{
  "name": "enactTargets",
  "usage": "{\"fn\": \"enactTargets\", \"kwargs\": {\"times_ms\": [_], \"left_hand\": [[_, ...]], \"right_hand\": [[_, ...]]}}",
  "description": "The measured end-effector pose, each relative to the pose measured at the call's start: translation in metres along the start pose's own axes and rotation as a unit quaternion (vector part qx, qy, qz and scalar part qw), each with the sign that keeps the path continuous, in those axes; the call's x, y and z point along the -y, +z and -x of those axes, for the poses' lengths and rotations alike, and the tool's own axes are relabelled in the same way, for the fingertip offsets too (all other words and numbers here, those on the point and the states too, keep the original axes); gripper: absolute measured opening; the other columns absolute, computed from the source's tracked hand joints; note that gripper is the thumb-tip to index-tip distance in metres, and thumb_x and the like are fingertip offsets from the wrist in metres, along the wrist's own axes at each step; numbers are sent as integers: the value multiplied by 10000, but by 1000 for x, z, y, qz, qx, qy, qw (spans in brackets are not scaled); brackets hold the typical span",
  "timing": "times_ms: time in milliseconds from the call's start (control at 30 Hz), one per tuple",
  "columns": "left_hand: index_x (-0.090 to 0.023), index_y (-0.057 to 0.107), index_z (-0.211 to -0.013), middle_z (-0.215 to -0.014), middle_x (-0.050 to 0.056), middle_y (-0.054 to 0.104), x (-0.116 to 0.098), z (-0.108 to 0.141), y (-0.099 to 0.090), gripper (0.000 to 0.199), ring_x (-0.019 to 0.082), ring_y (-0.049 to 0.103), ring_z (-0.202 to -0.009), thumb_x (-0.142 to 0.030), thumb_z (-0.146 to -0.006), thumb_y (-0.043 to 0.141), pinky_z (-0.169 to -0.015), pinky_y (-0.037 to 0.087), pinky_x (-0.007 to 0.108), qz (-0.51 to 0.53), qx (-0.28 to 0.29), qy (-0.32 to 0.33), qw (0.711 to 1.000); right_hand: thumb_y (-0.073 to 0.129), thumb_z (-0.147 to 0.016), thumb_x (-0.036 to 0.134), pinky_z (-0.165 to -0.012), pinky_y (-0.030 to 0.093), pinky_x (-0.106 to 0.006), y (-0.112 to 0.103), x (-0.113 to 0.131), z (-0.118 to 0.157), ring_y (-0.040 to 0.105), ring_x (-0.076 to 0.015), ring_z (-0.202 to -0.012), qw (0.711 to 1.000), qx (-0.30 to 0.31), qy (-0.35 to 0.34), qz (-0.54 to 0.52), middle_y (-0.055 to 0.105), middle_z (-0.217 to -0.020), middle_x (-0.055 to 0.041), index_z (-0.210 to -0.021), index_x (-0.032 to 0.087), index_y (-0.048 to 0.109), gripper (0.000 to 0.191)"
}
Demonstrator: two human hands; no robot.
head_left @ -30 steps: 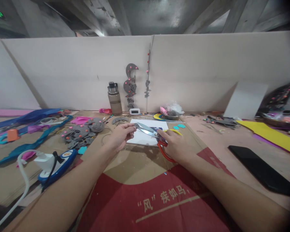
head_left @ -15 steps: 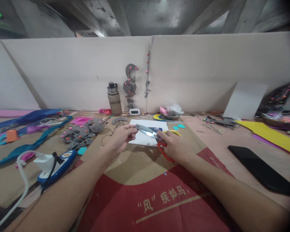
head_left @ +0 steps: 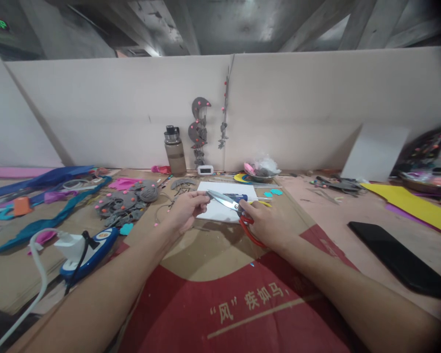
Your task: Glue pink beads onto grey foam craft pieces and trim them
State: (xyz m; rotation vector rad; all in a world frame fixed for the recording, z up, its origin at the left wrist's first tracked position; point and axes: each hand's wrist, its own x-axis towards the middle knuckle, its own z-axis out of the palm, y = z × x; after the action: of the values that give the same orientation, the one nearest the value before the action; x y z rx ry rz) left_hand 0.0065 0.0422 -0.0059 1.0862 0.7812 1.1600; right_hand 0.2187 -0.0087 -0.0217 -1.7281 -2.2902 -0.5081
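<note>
We see the scissors [head_left: 227, 200] in our right hand [head_left: 263, 220], whose fingers are wrapped around the red handles. The blades slant out from it towards 10 o'clock, slightly parted, raised above a white sheet [head_left: 215, 212].

Our left hand [head_left: 186, 210] is on the other side, at about 9 o'clock from the right one. Its thumb and fingertips are drawn together in a pinch right by the scissors' tip, which is at about 2 o'clock from this hand. Whatever may be between those fingertips is too small for us to make out.

Beneath both hands we have brown and red cardboard [head_left: 202, 264] with printed characters, laid over the table [head_left: 327, 206]. Partly behind the blades, a blue object [head_left: 240, 197] shows against the white sheet.

From our right hand, teal cutouts [head_left: 276, 191] lie near at 1 o'clock, a metal bowl [head_left: 257, 179] of bits stands at 12 o'clock, and a black phone [head_left: 397, 257] lies well apart, between 3 and 4 o'clock.

From our left hand, a bottle [head_left: 175, 158] stands upright between 11 and 12 o'clock, a small white display [head_left: 205, 170] sits at 1 o'clock, a heap of grey pieces [head_left: 119, 205] lies at 9 o'clock, and a blue and white power strip [head_left: 91, 255] is at 8 o'clock.
</note>
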Motion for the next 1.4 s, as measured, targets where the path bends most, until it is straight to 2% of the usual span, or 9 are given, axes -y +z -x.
{"fn": "enactTargets", "kwargs": {"times_ms": [100,233,300,400,533,733,1100,1400], "left_hand": [[-96,601,-691,-602,-26,504,1,0,-1,207,33,412,-491,-204,-584,742,-494,344,177,10,3,6,1000],[-108,616,-745,-616,-28,524,0,-1,-2,223,35,441,-499,-224,-604,744,-511,371,178,1,-7,17,1000],[-114,618,-764,-639,-23,547,-1,-1,-2,221,40,463,-509,-215,-610,739,-520,386,184,2,-8,31,999],[-125,609,-797,-685,-14,581,-1,-2,0,230,55,512,-546,-195,-616,732,-552,422,200,25,5,54,998],[-135,588,-802,-660,-21,575,-3,0,4,226,79,553,-583,-160,-620,720,-596,458,224,40,20,50,998],[-136,592,-835,-640,-16,577,-3,4,6,209,79,549,-581,-143,-645,681,-576,448,208,27,58,51,997],[-137,593,-849,-658,-5,599,0,3,3,225,87,563,-594,-115,-637,667,-589,445,207,-1,66,52,996],[-126,600,-838,-668,-2,591,-2,5,6,218,89,559,-601,-157,-643,692,-589,436,210,-3,61,46,997]], "right_hand": [[431,-813,216,-609,353,-271,5,-1,0,586,-196,-755,1000,-5,8,-29,634,-915,-69,-1204,266,490,399],[437,-826,222,-626,384,-258,12,-4,-3,588,-178,-737,987,-46,19,-154,649,-882,-46,-1168,258,507,351],[441,-830,226,-670,406,-258,14,-5,-5,585,-177,-784,974,-76,13,-214,640,-946,-56,-1165,236,503,341],[480,-806,235,-746,419,-276,12,-5,-6,562,-192,-876,964,-98,-7,-248,588,-1065,-91,-1182,202,478,377],[487,-796,238,-753,421,-287,9,-2,-4,540,-191,-856,965,-79,-14,-250,563,-1016,-87,-1170,199,476,376],[516,-774,229,-747,414,-283,8,1,-4,524,-180,-828,970,-74,-11,-231,545,-972,-66,-1177,224,481,405],[516,-806,303,-745,406,-282,0,2,1,535,-182,-838,977,-59,-9,-206,560,-991,-81,-1228,223,469,432],[521,-800,291,-728,409,-275,1,1,1,548,-178,-818,975,-57,-19,-213,586,-985,-74,-1220,235,488,425]]}}
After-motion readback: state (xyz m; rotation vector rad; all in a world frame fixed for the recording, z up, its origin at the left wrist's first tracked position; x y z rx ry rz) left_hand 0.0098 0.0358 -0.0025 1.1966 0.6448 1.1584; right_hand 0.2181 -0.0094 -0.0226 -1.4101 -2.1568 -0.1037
